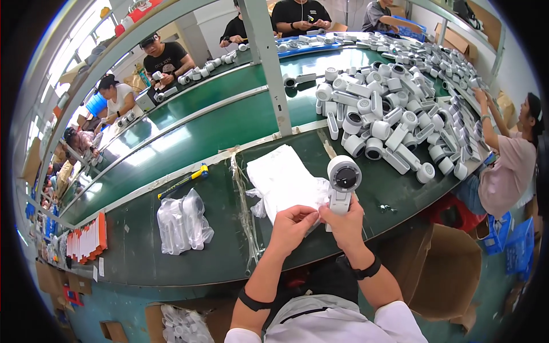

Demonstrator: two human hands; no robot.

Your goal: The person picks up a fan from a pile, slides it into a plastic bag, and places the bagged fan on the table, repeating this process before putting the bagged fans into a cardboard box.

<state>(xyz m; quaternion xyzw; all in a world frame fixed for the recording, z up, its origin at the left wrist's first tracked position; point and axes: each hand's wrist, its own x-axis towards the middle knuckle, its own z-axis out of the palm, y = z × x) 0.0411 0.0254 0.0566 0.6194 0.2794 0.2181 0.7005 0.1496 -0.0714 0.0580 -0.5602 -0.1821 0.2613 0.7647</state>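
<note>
Though close together, left hand (295, 226) half-curled, hold unclear; right hand (346, 224) snug around white device (342, 186)

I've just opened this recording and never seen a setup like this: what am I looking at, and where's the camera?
There is no machine arm: these are a person's bare hands, seen from a fisheye camera worn on the head, looking down, so straight edges bend. The right hand grips a pale grey handheld device with a round head. The left hand is beside it, fingertips near a stack of thin white sheets or bags; whether it pinches one is unclear. On the dark green worktop also lie clear-plastic-wrapped items, a yellow-and-black tool and a large heap of similar grey devices.
</note>
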